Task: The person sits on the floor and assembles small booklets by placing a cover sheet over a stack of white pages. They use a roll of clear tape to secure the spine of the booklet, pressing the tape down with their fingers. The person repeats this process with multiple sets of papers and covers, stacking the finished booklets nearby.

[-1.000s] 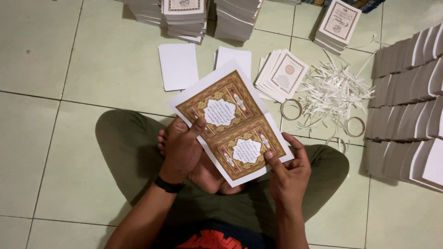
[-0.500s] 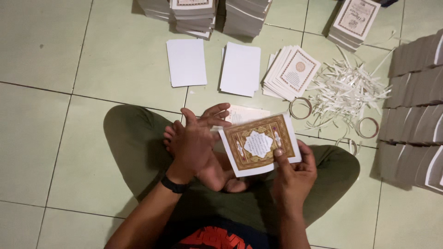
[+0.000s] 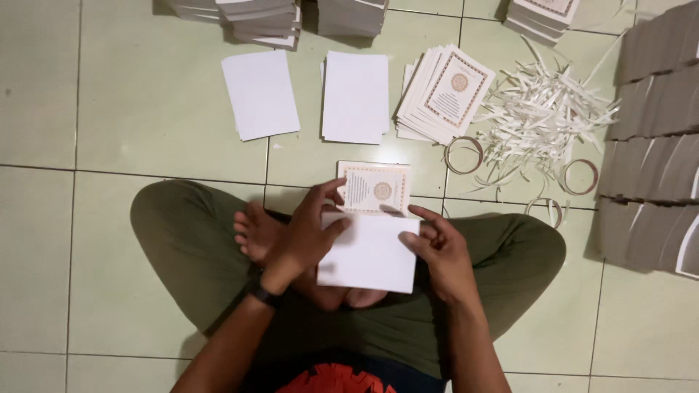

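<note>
The folded card (image 3: 368,251) between the left hand (image 3: 302,236) and the right hand (image 3: 440,255) looks like stiff paper, plain white and matt outside, with a printed face. The white sheets (image 3: 260,93) on the floor are matt paper too. The floor tiles (image 3: 145,94) are smooth and slightly glossy. The strips (image 3: 542,116) are thin cut paper. The trousers (image 3: 182,240) are soft matt cloth. The wrist band (image 3: 263,294) looks dark and smooth.

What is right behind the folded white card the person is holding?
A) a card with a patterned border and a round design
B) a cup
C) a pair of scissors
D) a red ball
A: beyond the white card, held between the left hand and right hand, a bordered card with a round design shows on the tiled floor.
</note>
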